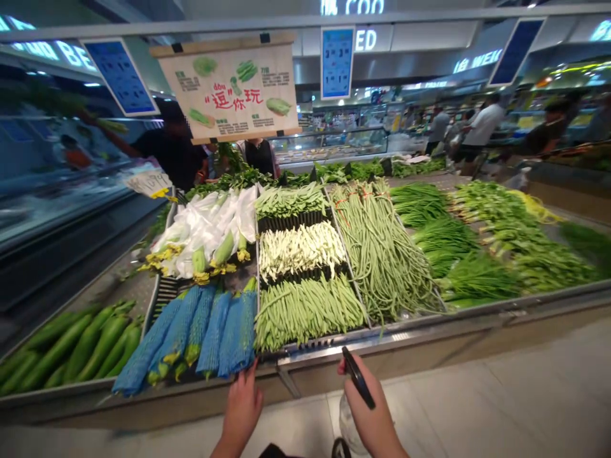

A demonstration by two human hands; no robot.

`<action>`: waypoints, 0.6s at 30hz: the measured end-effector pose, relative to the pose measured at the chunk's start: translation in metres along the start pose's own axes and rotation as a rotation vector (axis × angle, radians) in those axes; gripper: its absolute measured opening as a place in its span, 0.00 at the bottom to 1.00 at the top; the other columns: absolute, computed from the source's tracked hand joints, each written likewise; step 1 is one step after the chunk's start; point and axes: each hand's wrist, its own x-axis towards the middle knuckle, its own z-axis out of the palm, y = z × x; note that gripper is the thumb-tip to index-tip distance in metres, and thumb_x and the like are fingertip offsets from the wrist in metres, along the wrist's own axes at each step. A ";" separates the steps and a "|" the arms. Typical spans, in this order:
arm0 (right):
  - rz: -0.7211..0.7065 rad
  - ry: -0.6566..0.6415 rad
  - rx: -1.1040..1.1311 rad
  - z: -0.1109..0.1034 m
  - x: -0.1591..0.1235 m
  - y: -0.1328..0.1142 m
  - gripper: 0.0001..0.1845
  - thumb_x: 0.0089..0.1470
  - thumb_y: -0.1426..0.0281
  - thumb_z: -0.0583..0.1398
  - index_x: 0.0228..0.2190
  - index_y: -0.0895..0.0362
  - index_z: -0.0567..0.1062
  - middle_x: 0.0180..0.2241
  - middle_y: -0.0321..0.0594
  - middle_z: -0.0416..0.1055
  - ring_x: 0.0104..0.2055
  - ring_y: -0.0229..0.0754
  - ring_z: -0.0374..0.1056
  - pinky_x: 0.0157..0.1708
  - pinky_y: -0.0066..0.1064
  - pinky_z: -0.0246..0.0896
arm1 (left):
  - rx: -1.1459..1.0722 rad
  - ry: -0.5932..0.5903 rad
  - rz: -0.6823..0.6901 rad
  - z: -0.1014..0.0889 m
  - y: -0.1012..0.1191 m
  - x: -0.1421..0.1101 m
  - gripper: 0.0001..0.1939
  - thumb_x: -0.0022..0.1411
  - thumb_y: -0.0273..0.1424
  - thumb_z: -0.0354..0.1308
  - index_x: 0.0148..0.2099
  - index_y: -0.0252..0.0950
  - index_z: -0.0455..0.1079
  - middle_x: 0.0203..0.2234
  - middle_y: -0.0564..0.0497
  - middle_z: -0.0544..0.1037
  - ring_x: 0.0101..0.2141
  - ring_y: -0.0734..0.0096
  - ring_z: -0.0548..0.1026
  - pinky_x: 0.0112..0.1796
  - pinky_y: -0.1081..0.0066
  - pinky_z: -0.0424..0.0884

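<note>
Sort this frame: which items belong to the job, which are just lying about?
In hand or nearest:
left hand, nearest blue-netted gourds
right hand, holding a black smartphone, clear plastic bag beneath it

Just around:
long beans
hanging paper sign
shopper

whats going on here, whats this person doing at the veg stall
A person stands at a market vegetable stall, holding a black phone in their right hand. A clear plastic bag shows just below that hand. Their left hand holds nothing and sits by the stall's metal front edge, just below blue-netted vegetables. Long green beans lie further in, and a shopper stands in the background.
</note>
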 end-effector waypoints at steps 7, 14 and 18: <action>0.036 -0.069 0.044 -0.022 0.052 -0.002 0.15 0.55 0.60 0.62 0.40 0.54 0.83 0.41 0.45 0.83 0.47 0.53 0.79 0.50 0.34 0.72 | -0.047 -0.092 0.071 -0.021 0.023 -0.004 0.27 0.67 0.27 0.46 0.64 0.42 0.72 0.55 0.43 0.81 0.55 0.56 0.79 0.57 0.57 0.75; 0.081 -0.088 0.033 -0.004 0.072 -0.012 0.18 0.55 0.56 0.66 0.42 0.54 0.84 0.44 0.46 0.84 0.53 0.57 0.79 0.53 0.35 0.72 | -0.063 0.060 0.283 -0.091 0.052 0.018 0.21 0.70 0.32 0.51 0.59 0.47 0.78 0.52 0.44 0.83 0.53 0.55 0.79 0.57 0.54 0.74; 0.057 -0.115 0.033 0.016 0.079 -0.024 0.15 0.54 0.58 0.64 0.37 0.55 0.84 0.40 0.45 0.84 0.47 0.55 0.80 0.50 0.34 0.72 | -0.008 0.230 0.081 -0.111 0.052 0.057 0.24 0.71 0.39 0.53 0.67 0.47 0.70 0.63 0.44 0.74 0.65 0.49 0.68 0.63 0.48 0.68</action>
